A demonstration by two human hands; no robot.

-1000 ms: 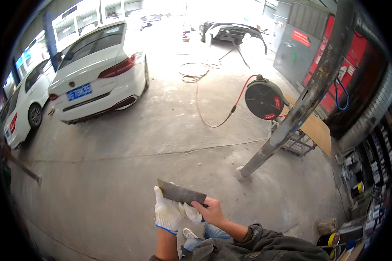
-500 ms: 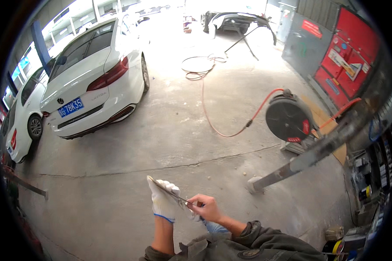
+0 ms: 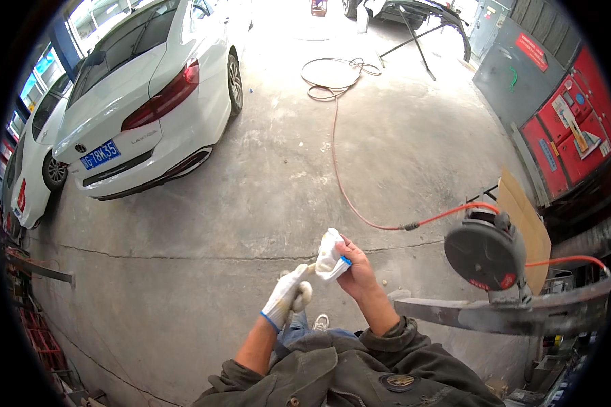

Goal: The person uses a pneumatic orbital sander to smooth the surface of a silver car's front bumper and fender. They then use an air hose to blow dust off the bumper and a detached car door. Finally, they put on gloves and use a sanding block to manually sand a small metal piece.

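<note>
A white knit work glove with a blue cuff edge covers my left hand (image 3: 284,296). Its fingers are curled closed, and a short tan end (image 3: 311,269) pokes out of them toward the other hand; the rest of that narrow piece is hidden. My right hand (image 3: 360,275) is bare and grips a second white work glove (image 3: 329,256) near its blue-edged cuff. This loose glove is held up just right of the tan end and seems to touch it, though the contact is hard to make out. Both hands are in front of my body, above the concrete floor.
At the left a white sedan (image 3: 132,129) is parked beside another white car (image 3: 37,152). A black hose reel (image 3: 485,254) stands at the right behind a metal bar (image 3: 482,319). Its red hose (image 3: 339,169) runs across the floor. Red cabinets (image 3: 574,129) line the right wall.
My right hand has left the thin flat piece's lower end and now holds up the loose glove. My left hand has moved right and lower. The view has shifted.
</note>
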